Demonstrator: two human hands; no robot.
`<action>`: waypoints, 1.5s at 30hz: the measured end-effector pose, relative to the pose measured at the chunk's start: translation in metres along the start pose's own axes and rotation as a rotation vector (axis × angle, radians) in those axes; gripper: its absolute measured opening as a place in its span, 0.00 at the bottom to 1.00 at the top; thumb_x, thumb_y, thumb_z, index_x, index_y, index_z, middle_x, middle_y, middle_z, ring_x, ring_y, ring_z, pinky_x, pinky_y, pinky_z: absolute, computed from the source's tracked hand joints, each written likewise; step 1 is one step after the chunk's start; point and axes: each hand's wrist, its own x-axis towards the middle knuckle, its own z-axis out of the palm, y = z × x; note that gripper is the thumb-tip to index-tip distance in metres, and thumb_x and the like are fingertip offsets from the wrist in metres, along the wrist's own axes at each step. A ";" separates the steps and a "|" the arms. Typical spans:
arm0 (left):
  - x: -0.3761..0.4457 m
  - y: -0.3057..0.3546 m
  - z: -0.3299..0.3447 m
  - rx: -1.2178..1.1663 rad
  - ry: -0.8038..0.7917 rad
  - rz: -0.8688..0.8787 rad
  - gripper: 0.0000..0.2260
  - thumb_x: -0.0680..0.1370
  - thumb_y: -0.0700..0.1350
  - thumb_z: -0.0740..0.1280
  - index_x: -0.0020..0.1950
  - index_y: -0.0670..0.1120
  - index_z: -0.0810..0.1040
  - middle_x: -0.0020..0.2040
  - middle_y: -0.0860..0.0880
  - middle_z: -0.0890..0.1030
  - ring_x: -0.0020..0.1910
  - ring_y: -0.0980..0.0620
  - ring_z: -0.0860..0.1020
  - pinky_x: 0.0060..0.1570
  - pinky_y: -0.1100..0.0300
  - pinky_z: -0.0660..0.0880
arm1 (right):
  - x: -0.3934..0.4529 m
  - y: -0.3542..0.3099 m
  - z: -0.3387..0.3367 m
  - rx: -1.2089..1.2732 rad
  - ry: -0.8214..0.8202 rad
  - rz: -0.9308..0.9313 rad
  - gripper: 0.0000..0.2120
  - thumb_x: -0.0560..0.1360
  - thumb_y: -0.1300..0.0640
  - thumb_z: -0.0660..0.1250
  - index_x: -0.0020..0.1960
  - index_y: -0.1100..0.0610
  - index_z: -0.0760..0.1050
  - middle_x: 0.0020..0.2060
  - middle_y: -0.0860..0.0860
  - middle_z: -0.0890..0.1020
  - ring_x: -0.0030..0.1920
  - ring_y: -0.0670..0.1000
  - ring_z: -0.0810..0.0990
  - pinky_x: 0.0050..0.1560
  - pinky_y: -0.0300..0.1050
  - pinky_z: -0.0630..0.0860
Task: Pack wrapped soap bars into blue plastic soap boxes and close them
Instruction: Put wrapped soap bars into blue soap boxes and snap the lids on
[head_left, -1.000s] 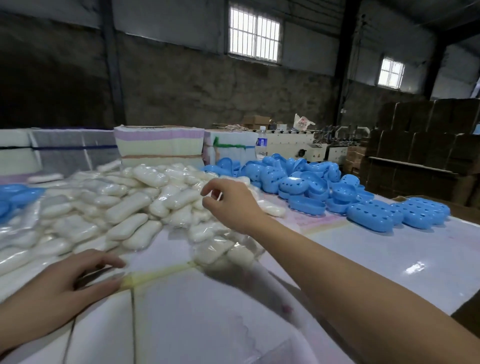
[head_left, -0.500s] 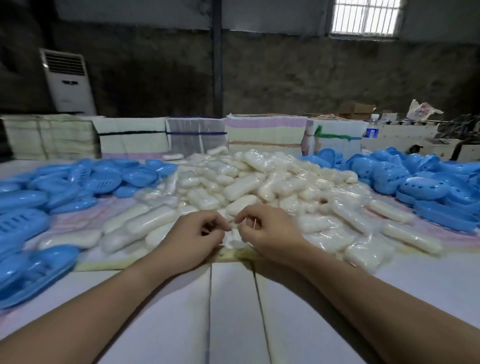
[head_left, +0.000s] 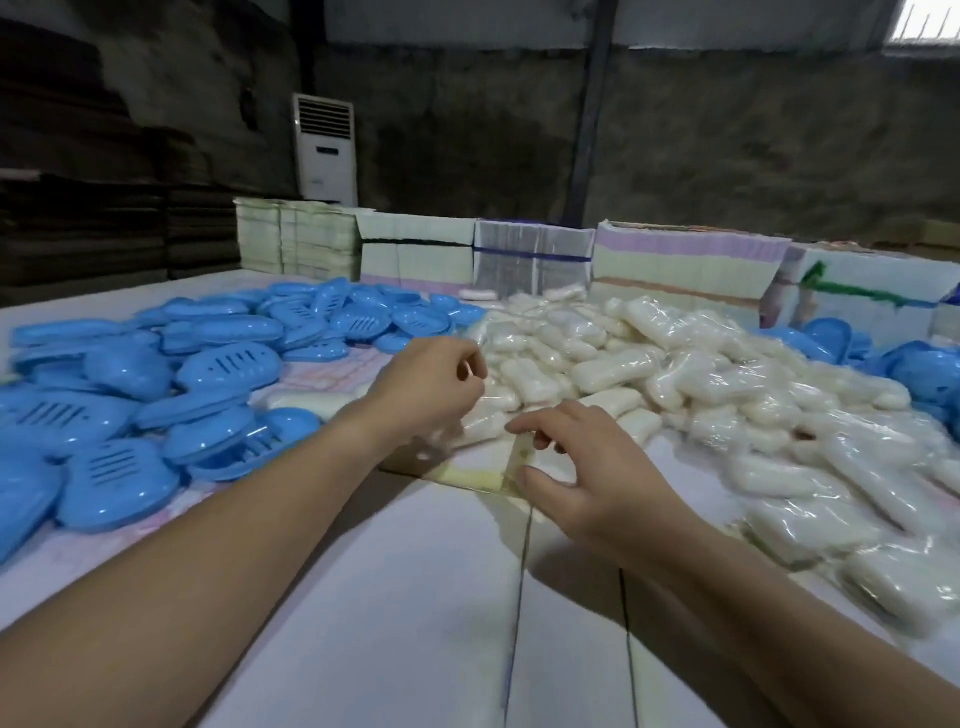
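Many empty soap boxes (head_left: 130, 379) beside wrapped soap bars (head_left: 675, 374)

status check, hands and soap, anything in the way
Left hand curled, pinching something thin, can't tell what. Right hand open, holds nothing. Wrapped soap pile just ahead, blue boxes on the left. Nothing in the way.

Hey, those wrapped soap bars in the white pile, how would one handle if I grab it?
A wrapped soap bar probably stays stiff, since each keeps a firm oblong shape. The glossy clear film looks slippery, so it may slide in the fingers. Pulling one from the heap could shift its neighbours.
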 end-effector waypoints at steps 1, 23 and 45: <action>0.004 -0.005 -0.007 0.033 0.074 -0.030 0.07 0.76 0.45 0.66 0.42 0.58 0.77 0.41 0.59 0.78 0.43 0.54 0.77 0.38 0.57 0.71 | 0.000 -0.001 0.000 0.006 -0.002 -0.022 0.17 0.73 0.55 0.70 0.61 0.46 0.76 0.46 0.38 0.71 0.52 0.46 0.71 0.56 0.38 0.67; 0.038 -0.137 -0.042 0.473 -0.089 -0.452 0.27 0.77 0.55 0.67 0.74 0.51 0.66 0.68 0.41 0.71 0.68 0.35 0.68 0.65 0.40 0.70 | 0.004 0.005 0.008 0.012 -0.129 -0.059 0.19 0.74 0.51 0.69 0.64 0.42 0.73 0.49 0.42 0.75 0.54 0.48 0.70 0.59 0.43 0.66; -0.010 0.033 0.023 -0.800 0.002 0.079 0.25 0.68 0.54 0.73 0.65 0.63 0.74 0.52 0.53 0.76 0.46 0.61 0.77 0.47 0.69 0.75 | 0.008 0.031 -0.009 0.148 0.178 0.217 0.10 0.72 0.57 0.70 0.51 0.44 0.79 0.42 0.43 0.78 0.47 0.46 0.76 0.52 0.49 0.76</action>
